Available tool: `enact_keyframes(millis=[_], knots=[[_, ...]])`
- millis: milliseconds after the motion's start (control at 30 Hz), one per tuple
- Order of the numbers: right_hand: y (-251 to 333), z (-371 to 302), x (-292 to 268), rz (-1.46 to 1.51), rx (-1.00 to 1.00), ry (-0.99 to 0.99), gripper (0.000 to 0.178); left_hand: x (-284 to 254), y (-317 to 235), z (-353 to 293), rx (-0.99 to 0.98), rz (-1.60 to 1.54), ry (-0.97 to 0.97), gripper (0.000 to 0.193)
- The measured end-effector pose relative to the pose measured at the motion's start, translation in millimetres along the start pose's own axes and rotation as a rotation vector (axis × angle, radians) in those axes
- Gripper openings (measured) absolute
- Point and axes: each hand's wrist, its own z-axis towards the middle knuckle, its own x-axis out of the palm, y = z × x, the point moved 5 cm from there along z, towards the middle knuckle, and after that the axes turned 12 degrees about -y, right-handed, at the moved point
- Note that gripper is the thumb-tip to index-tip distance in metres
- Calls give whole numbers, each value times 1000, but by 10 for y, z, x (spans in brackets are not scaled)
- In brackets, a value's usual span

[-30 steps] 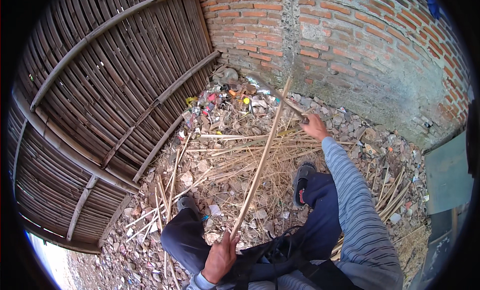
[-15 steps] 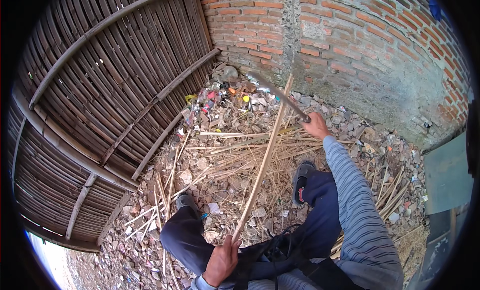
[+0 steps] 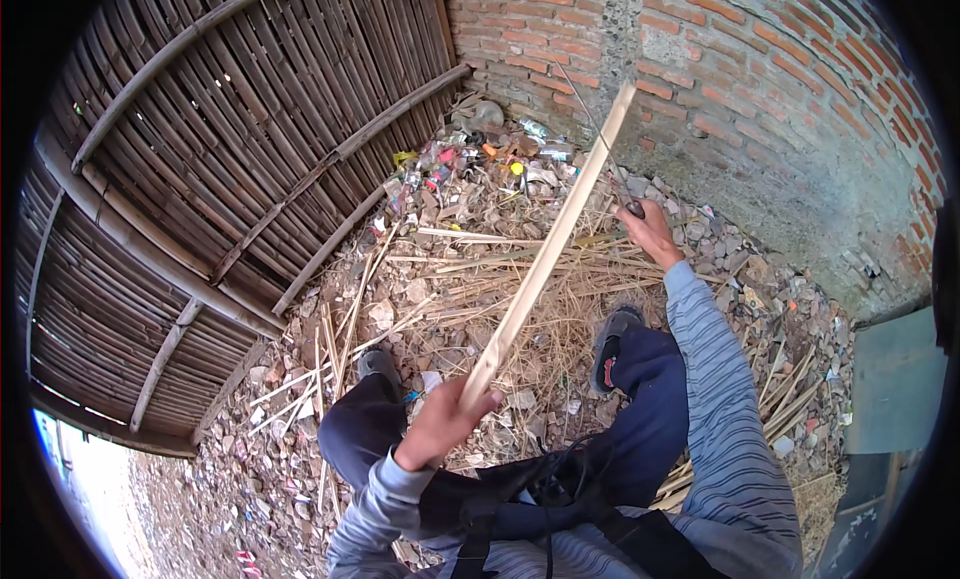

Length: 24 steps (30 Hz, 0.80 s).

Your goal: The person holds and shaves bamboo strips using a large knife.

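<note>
My left hand point(image 3: 448, 419) is wrapped round the lower end of a long, pale split bamboo strip point(image 3: 545, 264). The strip slants up and away to the right, its far end in front of the brick wall. My right hand point(image 3: 650, 231) grips the dark handle of a machete point(image 3: 588, 109). Its thin blade appears nearly edge-on, pointing up and to the left and crossing by the strip's upper part. Whether the blade touches the strip I cannot tell. Beneath them, several bamboo strips point(image 3: 480, 267) and dry shavings point(image 3: 550, 329) lie between my feet.
A bamboo slat wall point(image 3: 290, 129) with pole rails stands on the left. A brick wall point(image 3: 740, 69) closes the far side and right. Coloured litter point(image 3: 470, 164) and stones cover the corner ground. More strips point(image 3: 790, 399) lie beside my right leg; a grey-green panel point(image 3: 895, 379) stands at the right.
My left hand has risen, lifting the strip and turning its broader face into view. The machete has swung from lying across the strip to pointing more steeply upward.
</note>
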Motion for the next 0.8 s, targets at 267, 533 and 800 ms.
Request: enact_keyframes(millis=[267,533,800], knots=[[698,-456,247,238,-200,175,58,-16,-461,845,60,-96,-64,37],[1293,-996,526,-108,-551,260,68,21,-270,1184,284,71,-320,38],[1351,-970,771,-157,-477,321,76,-64,-109,1192,289,82,-398,39]])
